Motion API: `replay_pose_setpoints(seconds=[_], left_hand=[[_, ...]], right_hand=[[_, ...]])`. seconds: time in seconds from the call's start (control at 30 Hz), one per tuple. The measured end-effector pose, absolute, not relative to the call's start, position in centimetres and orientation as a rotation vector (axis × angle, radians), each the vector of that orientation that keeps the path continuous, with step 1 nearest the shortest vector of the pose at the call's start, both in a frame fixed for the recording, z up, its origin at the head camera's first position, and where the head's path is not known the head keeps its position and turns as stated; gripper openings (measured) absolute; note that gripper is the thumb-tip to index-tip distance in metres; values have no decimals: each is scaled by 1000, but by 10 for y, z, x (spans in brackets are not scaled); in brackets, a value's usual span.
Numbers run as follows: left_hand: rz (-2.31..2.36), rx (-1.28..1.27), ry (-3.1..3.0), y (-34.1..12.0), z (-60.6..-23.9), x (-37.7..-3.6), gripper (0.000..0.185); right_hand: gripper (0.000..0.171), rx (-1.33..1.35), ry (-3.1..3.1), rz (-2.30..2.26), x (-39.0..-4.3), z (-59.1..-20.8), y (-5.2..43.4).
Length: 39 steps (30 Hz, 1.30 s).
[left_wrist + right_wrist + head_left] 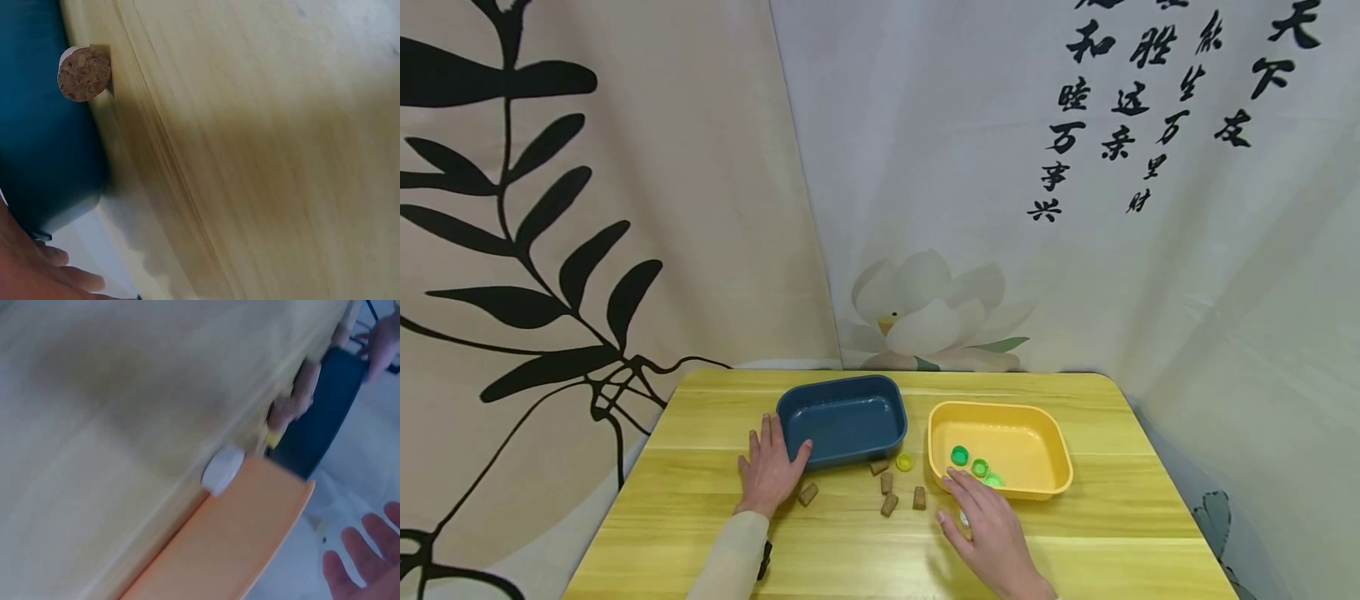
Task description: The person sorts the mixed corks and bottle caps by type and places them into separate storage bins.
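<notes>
Right hand (988,533) nearest me: fingers straight, grasping nothing. White cap (223,470) on bench (1120,542) at its 11 o'clock, beside yellow tray (1033,450); which way cap faces, I can't tell. Step looks like reaching for cap; next move calls for light pinch (mind tray wall). Cork (808,494) by left hand (770,471) points roughly 1 o'clock. Left hand unclenched, fingers spread at blue tray's (842,421) 8 o'clock corner. Tray long axes: yellow about 9–3, blue tilting toward 2.

On my feed I see a plain cream left sleeve (728,557), a small black piece (765,561) at its edge, and a bare left hand (769,477) and right hand (991,532).
</notes>
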<state>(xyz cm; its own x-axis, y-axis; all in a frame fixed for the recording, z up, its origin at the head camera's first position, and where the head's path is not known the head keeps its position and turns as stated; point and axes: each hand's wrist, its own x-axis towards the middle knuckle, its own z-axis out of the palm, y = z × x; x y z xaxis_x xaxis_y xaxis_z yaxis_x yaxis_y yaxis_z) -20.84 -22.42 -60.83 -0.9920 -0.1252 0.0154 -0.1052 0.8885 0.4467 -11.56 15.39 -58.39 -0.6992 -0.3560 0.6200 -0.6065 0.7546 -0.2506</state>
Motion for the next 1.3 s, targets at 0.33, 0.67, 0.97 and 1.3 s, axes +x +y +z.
replay_pose_setpoints(seconds=[0.33, 0.67, 0.97, 1.3], left_hand=[[-685, 136, -3035, -224, -608, -202, 93], [-665, 136, -3012, -223, -607, -200, 91], [-637, 109, -2999, -224, -612, -201, 93], [-622, 91, -3007, -225, -611, -202, 104]], right_hand=[[43, 851, -2596, 541, -110, -596, 124], [67, 772, -2919, 464, -119, -605, 104], [71, 660, -2991, 335, -125, -610, 97], [29, 718, -2759, 141, -128, -617, 100]])
